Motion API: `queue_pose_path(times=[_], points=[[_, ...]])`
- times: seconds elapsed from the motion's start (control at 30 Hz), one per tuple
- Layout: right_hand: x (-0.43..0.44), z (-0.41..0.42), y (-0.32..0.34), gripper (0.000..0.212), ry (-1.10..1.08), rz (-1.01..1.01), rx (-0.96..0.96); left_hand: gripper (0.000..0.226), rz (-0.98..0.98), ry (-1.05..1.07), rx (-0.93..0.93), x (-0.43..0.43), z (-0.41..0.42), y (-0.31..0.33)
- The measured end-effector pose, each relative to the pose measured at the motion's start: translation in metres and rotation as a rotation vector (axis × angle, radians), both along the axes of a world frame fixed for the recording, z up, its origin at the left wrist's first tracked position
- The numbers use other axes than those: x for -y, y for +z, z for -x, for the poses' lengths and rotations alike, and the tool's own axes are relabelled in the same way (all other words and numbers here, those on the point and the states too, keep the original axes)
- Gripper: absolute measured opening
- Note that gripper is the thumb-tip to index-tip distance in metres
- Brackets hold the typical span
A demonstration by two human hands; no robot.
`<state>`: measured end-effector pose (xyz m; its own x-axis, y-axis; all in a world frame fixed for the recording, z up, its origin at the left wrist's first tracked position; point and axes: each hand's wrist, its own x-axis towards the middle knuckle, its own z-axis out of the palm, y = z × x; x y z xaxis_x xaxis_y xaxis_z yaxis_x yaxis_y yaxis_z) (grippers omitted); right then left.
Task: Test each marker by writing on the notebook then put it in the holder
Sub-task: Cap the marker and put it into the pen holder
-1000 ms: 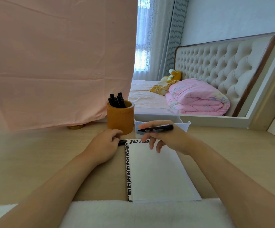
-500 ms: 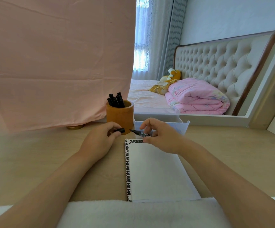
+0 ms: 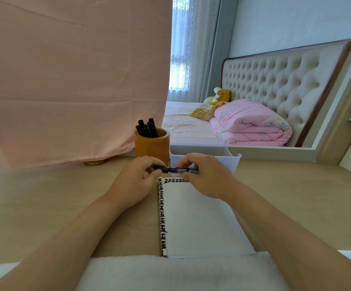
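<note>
Head: slim black marker (image 3: 176, 170), seemingly capped

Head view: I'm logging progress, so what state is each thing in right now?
Marker: held level, cap against one end.
Left hand: pinches the cap.
Right hand: pinches the marker's barrel.
Notebook: flat, black marks along top and left edges.
Holder: upright, several pens inside.

Soft daylight from the window (image 3: 180, 59); wide-angle edges bend.
</note>
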<state>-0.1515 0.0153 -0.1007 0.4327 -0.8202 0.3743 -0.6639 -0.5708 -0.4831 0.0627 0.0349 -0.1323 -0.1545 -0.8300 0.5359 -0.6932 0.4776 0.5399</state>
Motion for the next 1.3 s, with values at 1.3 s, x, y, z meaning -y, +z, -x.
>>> queue_pose_path(times=[1.3], points=[[0.001, -0.020, 0.004, 0.017, -0.049, -0.230, 0.215, 0.027, -0.035, 0.088, 0.056, 0.017, -0.022, -0.016]])
